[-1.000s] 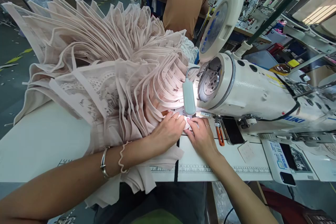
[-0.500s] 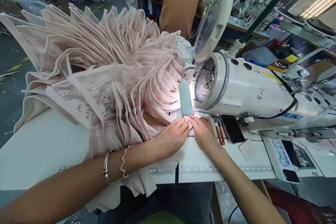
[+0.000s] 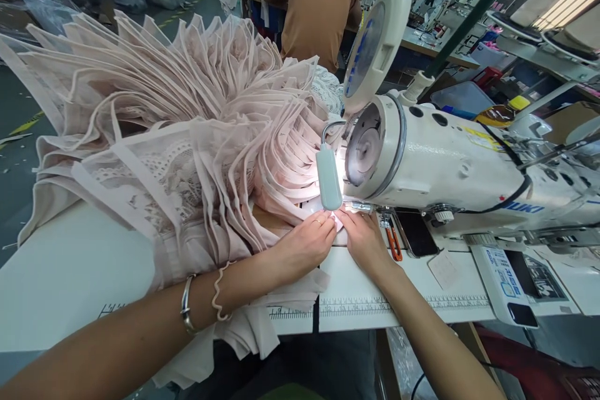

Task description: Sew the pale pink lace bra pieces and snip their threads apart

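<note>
My left hand (image 3: 309,242) lies just in front of the sewing machine's (image 3: 435,156) needle area, fingers pinched on the edge of a pale pink fabric piece (image 3: 338,222). Close beside it, my right hand (image 3: 363,239) presses its closed fingers on the same edge. The needle and fingertips are partly hidden behind a small grey-green lamp (image 3: 329,178), which lights that spot brightly. A large heap of pale pink lace garments (image 3: 210,100) spreads to the left, some hanging over the table's front edge. Inside the machine's open round end, a disc (image 3: 365,149) looks blurred.
Orange-handled snips (image 3: 394,242) and a dark phone (image 3: 417,232) lie right of my right hand. A control panel (image 3: 504,281) sits farther right. Along the front of the table (image 3: 356,275) runs a ruler strip. Beyond the heap, a person in a brown shirt (image 3: 321,6) sits facing away.
The disc in the machine's end showed sharp holes before and is now smeared, as if turning. My hands keep almost the same place at the fabric; the view has shifted slightly.
</note>
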`<state>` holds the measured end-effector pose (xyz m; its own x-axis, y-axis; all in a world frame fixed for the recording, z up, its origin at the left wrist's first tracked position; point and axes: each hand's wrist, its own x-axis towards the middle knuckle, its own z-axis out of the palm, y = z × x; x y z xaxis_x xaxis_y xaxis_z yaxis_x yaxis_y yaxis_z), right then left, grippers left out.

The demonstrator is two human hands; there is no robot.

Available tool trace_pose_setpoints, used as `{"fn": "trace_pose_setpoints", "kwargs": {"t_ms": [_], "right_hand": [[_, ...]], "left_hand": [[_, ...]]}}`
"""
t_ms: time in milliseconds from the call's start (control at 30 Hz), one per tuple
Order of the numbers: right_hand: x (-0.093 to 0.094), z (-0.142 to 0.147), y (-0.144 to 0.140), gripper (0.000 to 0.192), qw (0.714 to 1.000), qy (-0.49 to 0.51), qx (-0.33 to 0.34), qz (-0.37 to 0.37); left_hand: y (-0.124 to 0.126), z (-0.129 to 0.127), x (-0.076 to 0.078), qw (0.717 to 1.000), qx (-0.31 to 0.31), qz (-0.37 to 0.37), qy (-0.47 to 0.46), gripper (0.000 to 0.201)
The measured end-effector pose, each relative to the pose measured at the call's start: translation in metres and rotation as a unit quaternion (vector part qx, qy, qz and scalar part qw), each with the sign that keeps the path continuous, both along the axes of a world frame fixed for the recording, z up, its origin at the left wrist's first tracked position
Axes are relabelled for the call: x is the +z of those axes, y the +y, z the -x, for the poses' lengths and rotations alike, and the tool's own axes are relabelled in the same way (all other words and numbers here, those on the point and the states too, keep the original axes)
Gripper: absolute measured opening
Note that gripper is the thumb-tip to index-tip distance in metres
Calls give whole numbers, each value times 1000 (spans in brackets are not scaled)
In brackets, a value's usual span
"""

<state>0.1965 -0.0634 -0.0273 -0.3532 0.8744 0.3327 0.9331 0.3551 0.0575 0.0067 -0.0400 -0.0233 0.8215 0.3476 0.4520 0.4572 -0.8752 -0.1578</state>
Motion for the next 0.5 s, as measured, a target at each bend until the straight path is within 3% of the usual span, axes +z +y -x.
{"fn": "trace_pose_setpoints", "kwargs": {"t_ms": [500], "right_hand": [[1, -2, 6, 44, 999, -33, -7, 11]], "left_hand": [[6, 1, 2, 996, -1, 89, -7, 28]]}}
